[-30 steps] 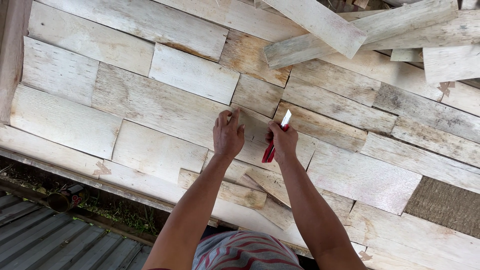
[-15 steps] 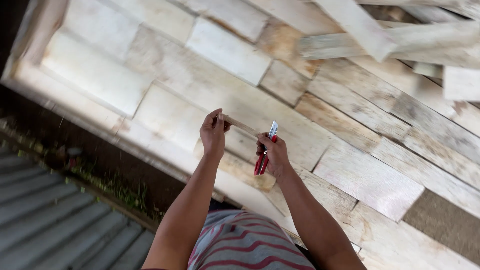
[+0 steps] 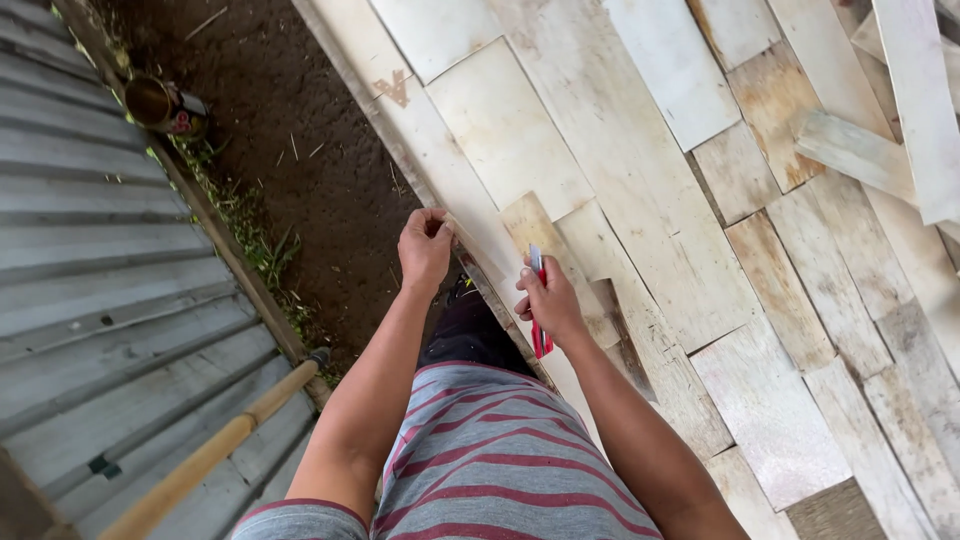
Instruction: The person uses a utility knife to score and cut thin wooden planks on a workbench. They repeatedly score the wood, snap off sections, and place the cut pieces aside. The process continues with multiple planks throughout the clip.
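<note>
Left hand (image 3: 425, 248) of mine is closed, fingers curled over the end of a thin wooden strip (image 3: 470, 250) at the edge of the plank surface (image 3: 640, 150); the strip runs from that grip toward my other hand, slanting along the edge of the boards. Right hand (image 3: 549, 298) is shut around a red-handled tool (image 3: 538, 318), its pale blade or tip poking up above my knuckles and the red grip showing below my palm; what kind of tool it is I cannot tell. Both hands sit near each other, just above the boards' edge, with my striped shirt (image 3: 490, 460) below them. Pale, weathered planks fill the right side, some loose ones lying across the top corner. To the left lie bare soil, a strip of grass, corrugated metal sheeting (image 3: 90, 250), a tin can (image 3: 165, 105) and a wooden pole (image 3: 215, 450).
</note>
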